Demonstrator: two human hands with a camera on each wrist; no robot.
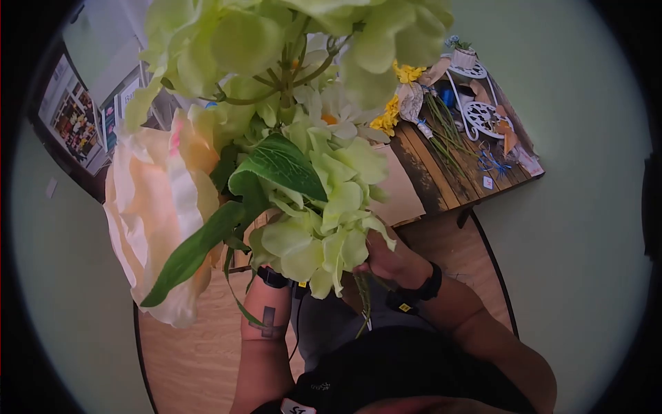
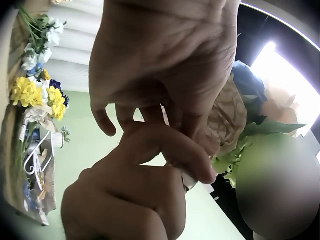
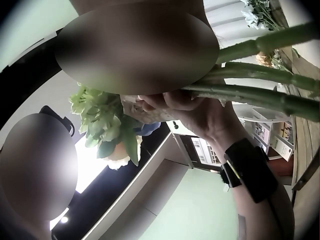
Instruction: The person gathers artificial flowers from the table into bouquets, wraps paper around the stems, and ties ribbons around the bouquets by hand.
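Close to the head camera is a bouquet of artificial flowers, with pale green hydrangea (image 1: 303, 241), a large peach rose (image 1: 162, 214) and dark green leaves (image 1: 283, 165). My right hand (image 1: 389, 255) grips it below the blooms, while the flowers hide my left hand in the head view. In the left wrist view, my left hand (image 2: 165, 60) holds the bouquet from above, and the right hand's fingers curl in beside it. A patterned paper wrap (image 2: 227, 117) surrounds the bouquet's neck. Thick green stems (image 3: 270, 75) stick out past the hands in the right wrist view.
A wooden table (image 1: 431, 176) stands ahead, bearing brown paper (image 1: 396, 186), yellow flowers (image 1: 386, 117) with wrapped stems and a white metal stand (image 1: 483, 117). Blue ribbon scraps (image 1: 493, 164) lie near its right end. A framed picture (image 1: 72, 114) is at the left.
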